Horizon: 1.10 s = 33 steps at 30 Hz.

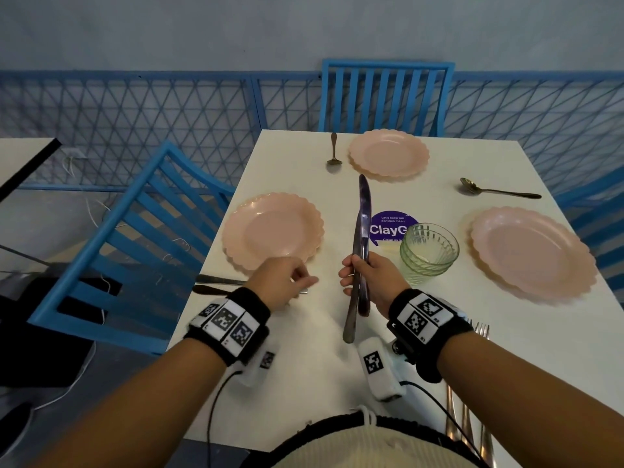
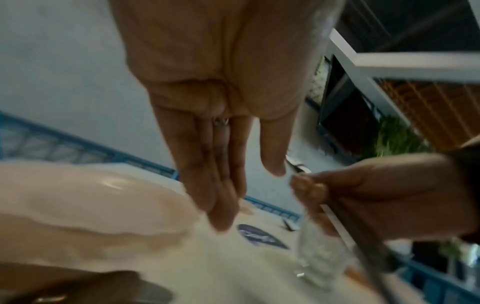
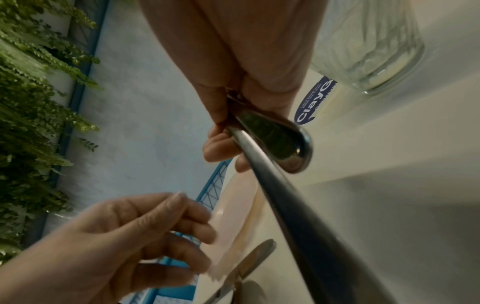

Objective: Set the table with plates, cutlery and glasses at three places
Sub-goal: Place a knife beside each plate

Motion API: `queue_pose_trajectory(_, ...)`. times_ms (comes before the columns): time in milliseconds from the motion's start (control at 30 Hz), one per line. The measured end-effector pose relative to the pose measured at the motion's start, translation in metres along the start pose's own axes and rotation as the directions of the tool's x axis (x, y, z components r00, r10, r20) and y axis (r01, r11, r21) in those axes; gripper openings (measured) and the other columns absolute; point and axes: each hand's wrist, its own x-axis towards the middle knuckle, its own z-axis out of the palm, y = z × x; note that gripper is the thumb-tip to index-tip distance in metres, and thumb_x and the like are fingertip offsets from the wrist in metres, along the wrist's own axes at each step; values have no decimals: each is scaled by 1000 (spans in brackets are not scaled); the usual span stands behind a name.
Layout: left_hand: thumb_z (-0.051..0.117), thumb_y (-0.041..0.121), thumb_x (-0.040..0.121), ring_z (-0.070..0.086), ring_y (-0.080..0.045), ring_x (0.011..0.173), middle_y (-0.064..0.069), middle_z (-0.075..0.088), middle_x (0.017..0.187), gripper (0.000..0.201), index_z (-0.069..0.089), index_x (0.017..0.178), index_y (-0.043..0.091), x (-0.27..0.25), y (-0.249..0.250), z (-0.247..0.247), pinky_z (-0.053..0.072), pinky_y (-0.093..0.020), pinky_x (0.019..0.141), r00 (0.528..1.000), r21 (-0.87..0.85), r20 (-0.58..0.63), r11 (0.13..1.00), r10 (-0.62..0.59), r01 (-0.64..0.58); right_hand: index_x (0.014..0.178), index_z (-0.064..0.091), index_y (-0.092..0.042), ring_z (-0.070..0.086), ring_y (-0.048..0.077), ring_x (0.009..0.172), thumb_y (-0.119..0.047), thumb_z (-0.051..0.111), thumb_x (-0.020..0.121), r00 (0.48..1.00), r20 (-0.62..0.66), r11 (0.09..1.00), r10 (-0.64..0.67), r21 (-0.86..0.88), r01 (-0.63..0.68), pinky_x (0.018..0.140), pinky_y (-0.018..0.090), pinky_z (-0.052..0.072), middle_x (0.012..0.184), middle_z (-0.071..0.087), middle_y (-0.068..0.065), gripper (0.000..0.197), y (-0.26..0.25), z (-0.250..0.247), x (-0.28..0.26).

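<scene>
Three pink scalloped plates lie on the white table (image 1: 304,373): a left plate (image 1: 270,231), a far plate (image 1: 388,153) and a right plate (image 1: 530,251). My right hand (image 1: 358,275) grips two knives (image 1: 363,224) by their handles, blades pointing away, above the table's middle; the handles (image 3: 285,185) show close in the right wrist view. My left hand (image 1: 304,282) hovers with relaxed, empty fingers (image 2: 223,205) just below the left plate, over a knife and a second piece of cutlery (image 1: 216,285). One spoon (image 1: 334,150) lies by the far plate, another spoon (image 1: 499,191) by the right plate. Stacked glasses (image 1: 429,248) stand mid-table.
Forks (image 1: 481,331) lie at the near right edge behind my right wrist. A purple sticker (image 1: 388,228) marks the table's middle. Blue chairs stand at the left (image 1: 135,238), far (image 1: 385,96) and right (image 1: 601,214) sides. A blue mesh fence (image 1: 169,123) runs behind.
</scene>
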Motion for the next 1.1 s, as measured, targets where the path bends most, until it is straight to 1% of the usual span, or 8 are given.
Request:
queue_pose_trajectory(100,59,35,89,63,-7,61,-1,67,81,33,66,98,4,3,26,13,52,-19,61,942,-116,335,992,-5,46,82,51,-11,59,4,44,-12,35,101,999,6,999,-34,40,34,54,24,50,70,58,6,25,-10,1,3)
queue_pose_trajectory(200,54,22,93,64,-8,60,0,69,71,23,64,98,2,8,41,19,52,-16,58,896,-305,440,948,59,88,83,52,-11,60,5,45,-13,34,101,998,-6,996,-61,70,62,51,21,50,70,60,7,25,-21,0,6)
queue_pose_trajectory(333,48,10,95,66,-3,54,7,70,65,17,63,86,8,17,54,16,55,-18,58,927,-470,358,880,115,73,84,52,-9,60,6,47,-11,33,101,995,-44,988,-87,128,92,49,18,50,73,62,10,26,-35,-2,8)
queue_pose_trajectory(500,52,1,91,68,-11,64,-4,69,74,23,61,75,15,22,70,12,59,-26,60,949,-538,260,843,179,-12,87,50,-7,59,4,46,-12,30,102,993,-76,970,-91,218,106,50,17,52,74,61,10,26,-50,-7,5)
queue_pose_trajectory(733,53,-1,89,67,-8,56,-1,69,71,15,57,86,13,35,96,7,58,-33,61,948,-557,213,826,235,-79,89,53,-9,61,12,64,-14,32,102,977,-168,961,-133,218,168,54,19,53,81,65,9,25,-73,-17,4)
queue_pose_trajectory(833,50,-3,89,68,-18,59,-6,70,74,16,52,100,8,43,103,2,59,-37,64,948,-567,204,819,243,-88,102,55,-3,63,15,64,-15,34,101,970,-193,967,-149,177,184,55,23,55,88,66,9,24,-78,-23,6)
queue_pose_trajectory(967,48,-4,90,67,-21,59,-10,70,79,16,50,106,1,59,114,-9,59,-30,59,954,-588,192,805,231,-76,113,57,2,65,20,75,-15,40,99,949,-257,972,-180,100,212,65,29,54,94,67,10,29,-86,-38,8)
queue_pose_trajectory(1100,49,-1,91,67,-21,58,-8,69,77,12,48,102,3,81,131,-19,59,-28,56,953,-516,186,849,238,-111,107,55,-6,60,8,58,-15,39,100,934,-282,966,-218,76,248,49,16,49,78,62,5,20,-102,-67,2)
